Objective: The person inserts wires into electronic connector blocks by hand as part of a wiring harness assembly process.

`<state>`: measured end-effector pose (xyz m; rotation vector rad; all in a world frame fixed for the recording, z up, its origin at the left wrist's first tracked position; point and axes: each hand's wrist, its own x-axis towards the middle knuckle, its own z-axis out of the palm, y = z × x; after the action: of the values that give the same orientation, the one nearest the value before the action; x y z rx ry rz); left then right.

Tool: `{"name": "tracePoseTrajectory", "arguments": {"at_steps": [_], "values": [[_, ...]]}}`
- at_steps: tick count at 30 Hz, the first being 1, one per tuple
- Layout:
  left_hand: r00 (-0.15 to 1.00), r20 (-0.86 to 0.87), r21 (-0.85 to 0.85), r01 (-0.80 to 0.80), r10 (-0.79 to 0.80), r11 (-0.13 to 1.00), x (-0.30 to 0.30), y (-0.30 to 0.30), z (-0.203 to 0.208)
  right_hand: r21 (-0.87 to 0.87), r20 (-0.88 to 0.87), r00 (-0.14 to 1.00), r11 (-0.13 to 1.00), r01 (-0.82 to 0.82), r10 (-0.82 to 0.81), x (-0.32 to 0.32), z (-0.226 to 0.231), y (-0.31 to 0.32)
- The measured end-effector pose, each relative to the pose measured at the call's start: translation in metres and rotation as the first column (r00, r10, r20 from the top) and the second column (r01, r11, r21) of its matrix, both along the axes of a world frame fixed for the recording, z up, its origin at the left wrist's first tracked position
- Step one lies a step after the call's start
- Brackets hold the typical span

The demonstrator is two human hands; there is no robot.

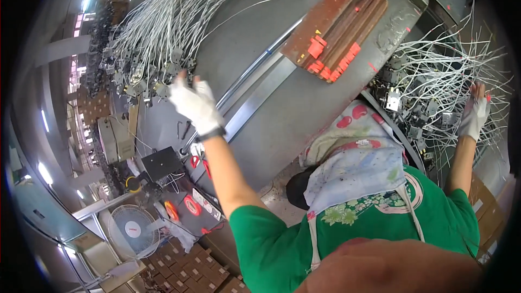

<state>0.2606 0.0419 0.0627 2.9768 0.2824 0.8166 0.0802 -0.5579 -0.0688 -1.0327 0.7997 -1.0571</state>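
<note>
My left hand (196, 106), in a white glove with bare fingertips, reaches to the near edge of a pile of small metal-and-black switch-like parts (144, 78) with long white wires (179, 11). Its fingers are apart, and I see nothing held in them. Far out to the right, my right hand (474, 116), gloved the same way, lies at the wires (434, 65) of a second heap of such parts (415, 108). Its fingers look stretched out among the wires; a small red spot shows beside them. Whether they touch a single wire is too small to tell.
A brown stepped block (325, 27) bearing red clips (339, 65) stands on the grey table (260, 125). Metal rails (255, 97) run beside it. At lower left are a fan (133, 229), red tape rolls (192, 205) and a black box (163, 164). A patterned cloth (353, 152) covers my lap.
</note>
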Motion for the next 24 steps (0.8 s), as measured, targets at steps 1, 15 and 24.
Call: {"name": "tracePoseTrajectory", "arguments": {"at_steps": [1, 15, 24], "values": [[0.983, 0.057, 0.249, -0.181, 0.172, 0.951, 0.014, 0.028, 0.009, -0.044, -0.035, 0.998, 0.998, -0.048, 0.047, 0.001, -0.005, -0.011], [0.943, -0.241, -0.601, 0.041, -0.229, 0.798, -0.076, 0.053, 0.012, -0.077, -0.147, 0.478, 0.471, -0.879, 0.866, 0.042, 0.08, 0.223], [0.886, -0.097, -0.977, -0.172, -0.453, -0.127, -0.26, -0.062, -0.016, 0.302, 0.025, -0.464, -0.449, -0.841, 0.886, 0.054, 0.081, 0.368]]}}
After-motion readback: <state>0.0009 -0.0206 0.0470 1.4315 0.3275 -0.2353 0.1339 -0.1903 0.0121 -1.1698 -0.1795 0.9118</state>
